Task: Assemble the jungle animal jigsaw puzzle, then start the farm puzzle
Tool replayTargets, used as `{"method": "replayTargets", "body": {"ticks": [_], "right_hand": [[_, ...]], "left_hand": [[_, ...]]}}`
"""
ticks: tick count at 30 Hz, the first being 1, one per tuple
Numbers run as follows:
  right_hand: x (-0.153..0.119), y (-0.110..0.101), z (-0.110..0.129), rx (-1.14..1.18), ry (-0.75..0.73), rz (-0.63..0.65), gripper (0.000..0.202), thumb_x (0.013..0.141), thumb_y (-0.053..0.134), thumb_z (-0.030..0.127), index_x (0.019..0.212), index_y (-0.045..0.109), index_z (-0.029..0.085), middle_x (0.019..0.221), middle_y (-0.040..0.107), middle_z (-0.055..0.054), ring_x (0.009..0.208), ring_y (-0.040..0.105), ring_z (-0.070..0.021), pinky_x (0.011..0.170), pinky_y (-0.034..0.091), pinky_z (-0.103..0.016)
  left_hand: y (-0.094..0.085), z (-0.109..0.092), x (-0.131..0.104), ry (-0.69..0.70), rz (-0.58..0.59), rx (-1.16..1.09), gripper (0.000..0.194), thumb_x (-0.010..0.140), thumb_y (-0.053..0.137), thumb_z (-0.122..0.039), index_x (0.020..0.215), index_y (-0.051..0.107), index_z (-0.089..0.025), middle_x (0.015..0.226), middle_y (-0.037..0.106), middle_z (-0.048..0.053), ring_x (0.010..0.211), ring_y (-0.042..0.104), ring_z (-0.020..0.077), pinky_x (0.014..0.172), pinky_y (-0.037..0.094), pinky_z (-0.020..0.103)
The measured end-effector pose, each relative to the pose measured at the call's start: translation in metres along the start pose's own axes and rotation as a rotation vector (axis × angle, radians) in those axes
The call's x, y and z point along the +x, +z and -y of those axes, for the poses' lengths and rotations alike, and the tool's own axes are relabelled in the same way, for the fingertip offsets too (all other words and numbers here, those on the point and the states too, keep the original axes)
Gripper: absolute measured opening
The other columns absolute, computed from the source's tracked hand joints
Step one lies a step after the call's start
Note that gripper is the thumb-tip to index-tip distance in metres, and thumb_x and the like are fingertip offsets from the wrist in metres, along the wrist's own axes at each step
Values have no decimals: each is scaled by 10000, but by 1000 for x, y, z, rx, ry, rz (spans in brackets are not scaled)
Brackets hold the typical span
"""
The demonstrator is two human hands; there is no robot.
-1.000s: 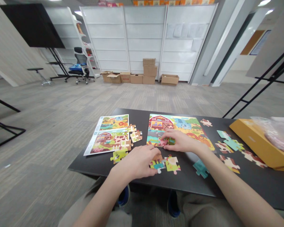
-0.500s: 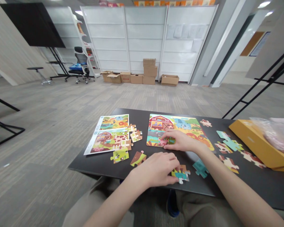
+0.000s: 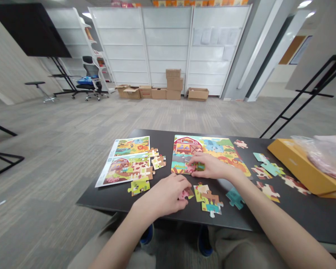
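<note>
My left hand (image 3: 170,194) is over the near part of the black table, its fingers closed around a pink and brown puzzle piece (image 3: 184,193). My right hand (image 3: 208,165) rests at the lower edge of the farm picture board (image 3: 215,145), fingers curled at a pink pig piece (image 3: 190,168). Between my hands and the near edge lie joined pieces (image 3: 210,201), with a teal piece (image 3: 235,198) to their right. On the left, a printed sheet (image 3: 126,157) has brown and cream pieces (image 3: 158,161) and a green piece (image 3: 139,185) beside or over its edge.
More loose pieces (image 3: 266,164) are scattered on the right of the black table (image 3: 114,201). A yellow box (image 3: 299,168) with clear plastic on it stands at the right. Cardboard boxes (image 3: 173,84) and white shelving (image 3: 168,45) are across the floor.
My left hand has moved left, off the joined pieces, and is now on the pink and brown piece. My right hand stays at the board. The view has shifted slightly.
</note>
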State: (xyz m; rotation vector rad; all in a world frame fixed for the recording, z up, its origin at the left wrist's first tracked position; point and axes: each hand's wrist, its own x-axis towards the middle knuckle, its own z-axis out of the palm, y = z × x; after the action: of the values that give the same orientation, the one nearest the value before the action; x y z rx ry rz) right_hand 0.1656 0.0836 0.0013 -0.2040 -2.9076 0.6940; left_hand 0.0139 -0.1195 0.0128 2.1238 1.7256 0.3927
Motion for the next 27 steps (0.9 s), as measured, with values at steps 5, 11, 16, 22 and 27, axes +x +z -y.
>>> {"method": "replayTargets", "body": {"ticks": [5, 11, 16, 22, 27], "right_hand": [[0, 1, -2, 8, -26, -17, 188, 848, 717, 281, 1021, 700, 208, 1017, 652, -73, 972, 608, -236, 877, 482, -378], [1, 2, -3, 20, -25, -11, 203, 847, 723, 281, 1033, 700, 200, 1012, 638, -71, 968, 602, -226, 863, 481, -358], [0, 0, 0, 10, 6, -7, 218, 823, 750, 276, 1022, 699, 203, 1009, 639, -65, 967, 606, -227, 863, 484, -364], [1, 1, 0, 22, 7, -7, 223, 828, 752, 293, 1027, 699, 209, 1037, 640, -70, 979, 602, -227, 876, 490, -376], [0, 1, -2, 17, 9, -2, 235, 835, 751, 301, 1042, 696, 205, 1028, 635, -69, 990, 594, -228, 883, 485, -376]], "left_hand": [[3, -1, 5, 44, -33, -3, 468, 740, 693, -189, 1204, 644, -223, 1165, 662, 65, 1128, 588, 268, 978, 497, 361], [-4, 7, 13, 39, -42, -131, 178, 830, 629, -170, 977, 722, -209, 969, 684, 47, 898, 662, 196, 823, 521, 296], [-12, 34, 14, -132, -152, -560, 114, 896, 589, -264, 927, 666, -186, 698, 695, -1, 615, 673, 151, 609, 511, 253], [-14, 63, 20, -327, -511, -320, 135, 857, 591, -220, 934, 694, -179, 960, 734, 67, 821, 713, 199, 762, 561, 324], [-13, 59, 18, -287, -385, -210, 174, 866, 643, -329, 882, 725, -176, 917, 711, 68, 809, 683, 200, 760, 553, 323]]}}
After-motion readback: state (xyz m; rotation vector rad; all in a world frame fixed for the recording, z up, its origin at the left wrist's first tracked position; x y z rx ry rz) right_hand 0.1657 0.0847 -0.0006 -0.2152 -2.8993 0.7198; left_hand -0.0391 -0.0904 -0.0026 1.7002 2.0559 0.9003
